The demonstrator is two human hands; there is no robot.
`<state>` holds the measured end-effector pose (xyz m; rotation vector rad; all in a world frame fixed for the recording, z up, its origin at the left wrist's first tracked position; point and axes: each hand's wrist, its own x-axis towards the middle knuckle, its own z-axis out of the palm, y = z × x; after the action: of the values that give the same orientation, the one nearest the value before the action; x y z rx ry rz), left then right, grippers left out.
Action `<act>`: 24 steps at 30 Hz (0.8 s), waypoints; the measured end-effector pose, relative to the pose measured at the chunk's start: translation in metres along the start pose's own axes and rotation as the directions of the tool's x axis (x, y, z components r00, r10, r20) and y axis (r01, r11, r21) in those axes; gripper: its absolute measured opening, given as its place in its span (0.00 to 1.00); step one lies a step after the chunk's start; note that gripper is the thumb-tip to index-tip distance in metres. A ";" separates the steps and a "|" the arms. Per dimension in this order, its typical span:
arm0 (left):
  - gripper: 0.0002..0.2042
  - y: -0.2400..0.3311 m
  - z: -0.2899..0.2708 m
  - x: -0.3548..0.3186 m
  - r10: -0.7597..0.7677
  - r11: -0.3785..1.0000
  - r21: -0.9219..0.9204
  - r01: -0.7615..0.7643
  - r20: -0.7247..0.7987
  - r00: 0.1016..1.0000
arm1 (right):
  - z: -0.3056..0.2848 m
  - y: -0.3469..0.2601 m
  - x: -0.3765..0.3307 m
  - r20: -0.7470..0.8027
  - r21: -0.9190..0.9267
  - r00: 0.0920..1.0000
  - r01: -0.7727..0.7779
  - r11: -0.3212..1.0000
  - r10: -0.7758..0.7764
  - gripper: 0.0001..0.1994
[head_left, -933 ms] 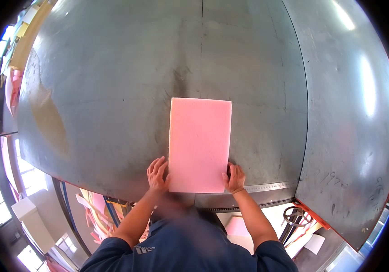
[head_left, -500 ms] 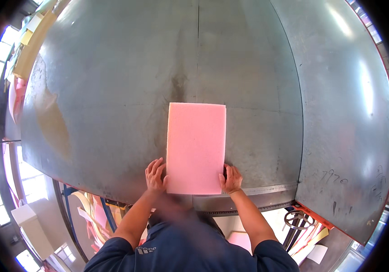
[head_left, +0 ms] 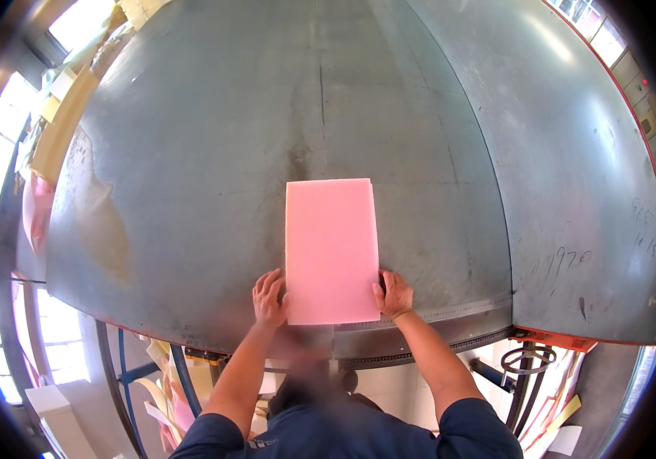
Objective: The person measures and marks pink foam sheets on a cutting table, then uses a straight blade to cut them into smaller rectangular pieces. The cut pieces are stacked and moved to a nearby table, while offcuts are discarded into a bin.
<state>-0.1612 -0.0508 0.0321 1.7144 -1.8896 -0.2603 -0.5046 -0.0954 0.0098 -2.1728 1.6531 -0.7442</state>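
A pink foam sheet (head_left: 332, 251) is lying flat on a large grey metal table (head_left: 190, 153), its long side running away from the person, its near end close to the table's front edge. The left hand (head_left: 270, 298) is pressing open fingers against the sheet's near left corner. The right hand (head_left: 395, 294) is resting open against the near right corner. Neither hand is closing around it.
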 end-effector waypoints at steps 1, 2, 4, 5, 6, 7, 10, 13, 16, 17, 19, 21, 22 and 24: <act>0.20 -0.001 0.001 -0.002 0.035 0.999 -0.018 -0.035 -0.022 0.999 | 0.002 -0.003 0.000 -0.010 -0.001 1.000 -0.001 1.000 0.001 0.17; 0.20 -0.002 0.006 -0.003 0.069 0.997 -0.035 -0.070 -0.044 0.997 | -0.001 -0.002 -0.003 0.020 -0.043 1.000 -0.021 0.999 0.022 0.17; 0.19 -0.015 0.007 0.011 0.132 0.991 0.011 -0.131 -0.093 0.987 | 0.001 0.000 0.009 0.023 -0.061 0.999 -0.025 0.998 0.027 0.16; 0.18 -0.017 0.013 0.010 0.147 0.989 0.029 -0.145 -0.095 0.985 | 0.005 0.005 0.005 0.025 -0.069 0.999 -0.038 0.997 0.040 0.16; 0.18 -0.013 0.012 0.013 0.129 0.991 0.058 -0.125 -0.073 0.989 | 0.007 0.004 0.005 -0.015 -0.028 1.000 -0.016 0.999 0.016 0.16; 0.18 -0.006 0.013 0.012 0.100 0.993 0.066 -0.096 -0.052 0.994 | 0.004 0.007 0.004 -0.045 -0.009 0.999 0.005 1.000 -0.005 0.16; 0.18 -0.002 0.013 0.013 0.071 0.997 0.021 -0.070 -0.049 0.996 | 0.006 0.010 0.005 -0.086 -0.015 0.996 0.006 1.000 -0.007 0.16; 0.19 -0.002 0.019 0.012 0.090 0.996 0.027 -0.089 -0.041 0.995 | 0.010 0.014 -0.001 -0.066 -0.032 0.998 -0.019 0.999 0.017 0.17; 0.20 0.001 0.027 0.012 0.088 0.995 0.040 -0.087 -0.030 0.996 | 0.004 0.018 0.001 0.010 0.000 0.997 -0.072 0.997 0.072 0.17; 0.21 -0.003 0.031 0.011 0.103 0.994 0.038 -0.102 -0.030 0.994 | 0.004 0.018 0.002 -0.007 -0.005 0.997 -0.077 0.997 0.076 0.17; 0.21 -0.003 0.035 0.011 0.118 0.992 0.035 -0.117 -0.033 0.992 | 0.007 0.018 -0.002 -0.031 -0.014 0.996 -0.079 0.997 0.079 0.18; 0.24 -0.001 0.040 0.012 0.136 0.990 0.026 -0.135 -0.023 0.990 | 0.006 0.024 -0.003 -0.057 -0.003 0.994 -0.090 0.996 0.090 0.17; 0.24 0.001 0.039 0.013 0.144 0.989 0.028 -0.143 -0.017 0.989 | 0.008 0.025 -0.003 -0.051 0.005 0.994 -0.097 0.995 0.097 0.17; 0.24 0.000 0.041 0.015 0.166 0.986 0.030 -0.166 -0.015 0.986 | 0.010 0.027 -0.003 -0.051 0.011 0.993 -0.104 0.995 0.104 0.17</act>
<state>-0.1832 -0.0745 0.0030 1.5606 -2.0185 -0.1535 -0.5208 -0.1006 -0.0131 -2.0598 1.7704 -0.7825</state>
